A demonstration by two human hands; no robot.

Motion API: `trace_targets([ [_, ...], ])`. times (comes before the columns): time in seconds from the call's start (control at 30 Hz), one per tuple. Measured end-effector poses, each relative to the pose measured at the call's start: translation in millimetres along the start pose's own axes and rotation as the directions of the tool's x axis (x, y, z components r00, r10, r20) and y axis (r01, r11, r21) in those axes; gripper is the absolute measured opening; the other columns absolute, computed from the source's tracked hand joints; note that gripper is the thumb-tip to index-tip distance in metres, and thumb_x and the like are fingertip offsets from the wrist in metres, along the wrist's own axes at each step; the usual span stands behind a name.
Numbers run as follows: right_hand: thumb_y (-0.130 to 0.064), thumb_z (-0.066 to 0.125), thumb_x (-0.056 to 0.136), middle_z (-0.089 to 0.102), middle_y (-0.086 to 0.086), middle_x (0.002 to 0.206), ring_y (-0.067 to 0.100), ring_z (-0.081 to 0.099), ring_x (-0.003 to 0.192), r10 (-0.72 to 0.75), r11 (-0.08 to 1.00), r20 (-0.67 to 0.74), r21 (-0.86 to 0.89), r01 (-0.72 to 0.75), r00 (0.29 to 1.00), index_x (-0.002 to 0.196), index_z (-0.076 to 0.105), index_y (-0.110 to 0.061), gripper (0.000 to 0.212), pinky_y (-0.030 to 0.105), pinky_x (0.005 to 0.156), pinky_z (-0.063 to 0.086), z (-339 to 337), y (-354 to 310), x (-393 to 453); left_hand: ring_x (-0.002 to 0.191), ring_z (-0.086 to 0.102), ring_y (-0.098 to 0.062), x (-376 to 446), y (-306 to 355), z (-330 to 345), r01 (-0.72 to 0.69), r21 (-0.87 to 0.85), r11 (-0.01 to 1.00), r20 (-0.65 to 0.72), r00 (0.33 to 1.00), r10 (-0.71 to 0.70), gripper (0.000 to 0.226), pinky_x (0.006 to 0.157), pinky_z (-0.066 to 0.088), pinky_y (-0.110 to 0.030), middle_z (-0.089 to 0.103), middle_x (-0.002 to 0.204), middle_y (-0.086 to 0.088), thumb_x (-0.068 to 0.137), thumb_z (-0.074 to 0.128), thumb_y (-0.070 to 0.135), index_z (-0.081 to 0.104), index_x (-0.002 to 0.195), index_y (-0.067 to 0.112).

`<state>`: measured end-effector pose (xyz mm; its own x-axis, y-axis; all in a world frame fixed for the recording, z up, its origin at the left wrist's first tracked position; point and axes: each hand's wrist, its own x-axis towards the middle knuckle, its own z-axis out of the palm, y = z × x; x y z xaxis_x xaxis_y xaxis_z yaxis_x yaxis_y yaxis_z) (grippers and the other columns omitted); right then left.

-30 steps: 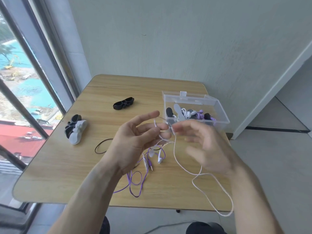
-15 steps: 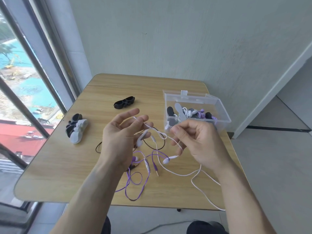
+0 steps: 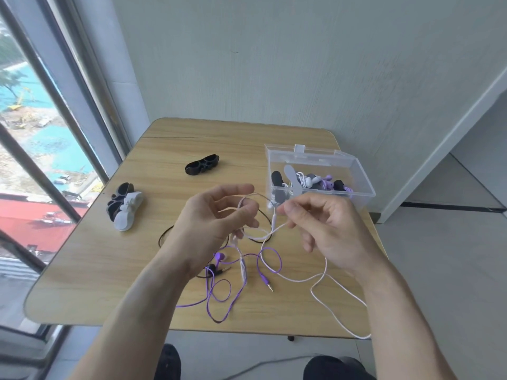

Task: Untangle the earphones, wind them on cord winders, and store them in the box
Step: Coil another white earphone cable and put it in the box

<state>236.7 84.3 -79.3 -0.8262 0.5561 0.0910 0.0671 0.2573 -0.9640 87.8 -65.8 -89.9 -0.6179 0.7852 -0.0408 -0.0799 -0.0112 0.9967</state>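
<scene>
The box [image 3: 319, 171] is sitting at the far right of the tabletop [image 3: 90, 270], with wound earphones [image 3: 312, 181] lying inside it. One cord winder [image 3: 202, 165] is lying left of the box, two more [image 3: 124, 208] farther left near the window [image 3: 35, 133]. Loose cords [image 3: 233, 286] are lying near the front edge, below both hands.

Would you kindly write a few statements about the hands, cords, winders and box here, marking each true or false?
1. Both hands, left hand and right hand, hold the white earphone cord. True.
2. The clear box is empty. False: it holds wound earphones.
3. The purple earphones lie loose on the table. True.
4. The black cord winder sits inside the box. False: it lies on the table, left of the box.
</scene>
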Motion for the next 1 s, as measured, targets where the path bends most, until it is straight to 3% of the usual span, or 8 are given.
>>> trace_targets([
  [0.07,-0.033,0.065,0.093,0.072,0.0,0.076,0.022,0.061,0.062,0.035,0.999,0.035,0.012,-0.036,0.999,0.096,0.075,-0.011,0.024,0.034,0.06,0.052,1,1,1,0.075,0.068,-0.022,-2,4,4,-0.023,-0.011,1.0,0.028,0.999,0.023,0.033,0.06,0.048,-0.029,0.074,0.094,-0.006,0.09,0.071,0.009,0.063,0.122,0.015],
  [0.2,-0.053,0.054,0.087,0.075,0.005,0.096,0.027,0.073,0.089,0.15,0.989,0.123,-0.01,-0.15,0.981,0.113,0.071,-0.018,0.047,0.048,0.087,0.059,8,5,1,0.074,0.059,-0.043,-5,8,9,-0.075,0.058,0.996,0.107,0.992,0.069,0.035,0.062,0.041,-0.041,0.077,0.098,-0.009,0.096,0.063,0.008,0.057,0.127,0.022],
  [0.3,-0.046,0.057,0.09,0.074,0.007,0.096,0.023,0.069,0.085,0.082,0.988,0.049,0.127,-0.088,0.995,0.109,0.072,-0.018,0.038,0.043,0.082,0.058,20,2,1,0.07,0.063,-0.033,-6,10,12,-0.065,0.077,0.995,0.11,0.992,0.057,0.028,0.059,0.04,-0.034,0.077,0.092,-0.012,0.09,0.066,0.022,0.062,0.118,0.018],
  [0.43,-0.019,0.067,0.093,0.07,0.003,0.08,0.017,0.061,0.074,0.033,0.939,-0.142,0.345,0.018,0.989,0.088,0.075,-0.016,0.009,0.038,0.072,0.053,25,-7,4,0.065,0.069,-0.025,-9,13,14,-0.044,0.11,0.993,0.139,0.99,0.029,0.031,0.057,0.04,-0.027,0.077,0.088,-0.01,0.091,0.06,0.03,0.064,0.104,0.002],
  [0.5,-0.011,0.068,0.092,0.068,0.003,0.074,0.016,0.061,0.07,0.029,0.939,-0.151,0.344,0.025,0.988,0.084,0.074,-0.014,0.01,0.037,0.069,0.052,22,-7,4,0.067,0.07,-0.028,-10,13,14,-0.03,0.116,0.993,0.163,0.987,0.011,0.027,0.055,0.041,-0.028,0.077,0.088,-0.012,0.097,0.056,0.024,0.06,0.105,-0.001],
  [0.77,-0.019,0.063,0.078,0.06,-0.005,0.062,0.015,0.057,0.058,0.002,0.982,-0.107,0.186,0.018,0.994,0.077,0.062,-0.01,0.009,0.032,0.058,0.052,25,-5,5,0.078,0.074,-0.033,-11,14,17,-0.03,0.206,0.978,0.194,0.981,-0.011,0.014,0.067,0.045,-0.038,0.078,0.086,-0.011,0.103,0.05,0.013,0.05,0.095,0.002],
  [0.87,-0.015,0.062,0.073,0.067,0.002,0.067,0.018,0.062,0.062,0.022,0.982,-0.109,0.19,-0.001,0.994,0.074,0.062,-0.005,0.009,0.038,0.062,0.054,25,-4,5,0.079,0.075,-0.032,-11,13,19,-0.025,0.216,0.976,0.172,0.985,-0.012,0.012,0.07,0.046,-0.038,0.078,0.085,-0.01,0.103,0.048,0.012,0.049,0.093,0.005],
  [1.0,-0.008,0.065,0.073,0.078,0.012,0.084,0.032,0.075,0.079,0.064,0.96,-0.169,0.28,-0.014,0.984,0.077,0.062,-0.001,0.009,0.054,0.084,0.059,30,-3,6,0.081,0.074,-0.022,-11,9,22,-0.042,0.224,0.974,0.036,0.999,0.034,0.013,0.074,0.054,-0.034,0.078,0.081,-0.007,0.1,0.053,0.012,0.058,0.091,0.003],
])
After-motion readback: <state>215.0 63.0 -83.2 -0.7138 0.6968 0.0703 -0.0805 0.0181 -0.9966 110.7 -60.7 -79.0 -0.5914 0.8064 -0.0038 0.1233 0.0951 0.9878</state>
